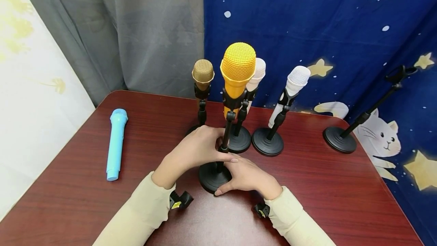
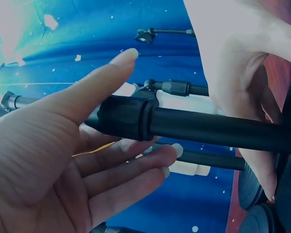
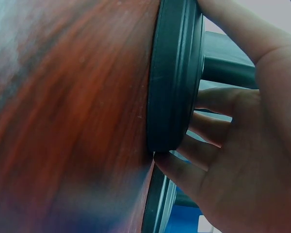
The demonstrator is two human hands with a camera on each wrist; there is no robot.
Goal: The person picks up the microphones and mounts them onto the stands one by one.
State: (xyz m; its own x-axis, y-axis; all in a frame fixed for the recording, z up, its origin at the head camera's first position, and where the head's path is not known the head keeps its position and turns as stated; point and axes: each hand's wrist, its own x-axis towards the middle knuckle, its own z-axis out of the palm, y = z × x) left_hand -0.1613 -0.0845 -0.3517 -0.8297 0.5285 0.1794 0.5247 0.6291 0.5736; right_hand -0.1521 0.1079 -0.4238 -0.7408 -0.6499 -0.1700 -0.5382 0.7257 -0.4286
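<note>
A yellow microphone (image 1: pixel 238 67) sits tilted in the clip of a black microphone stand (image 1: pixel 215 177), its round base on the table. My left hand (image 1: pixel 196 145) is around the pole, thumb crossing in front and fingers behind. In the left wrist view the thumb and fingers (image 2: pixel 131 189) lie fairly straight, loose about the pole's collar (image 2: pixel 128 118). Low down, my right hand (image 1: pixel 247 175) holds the base, thumb at the near rim and the other fingers along its far side. The right wrist view shows its fingertips right at the base's edge (image 3: pixel 174 82).
Behind stand a gold microphone (image 1: pixel 203 72), a pinkish-white one (image 1: pixel 257 70) and a white one (image 1: pixel 298 76), each on a stand. A bare stand (image 1: pixel 339 139) is at the right. A light-blue microphone (image 1: pixel 117 143) lies on the left of the table (image 1: pixel 68 185); curtains hang behind.
</note>
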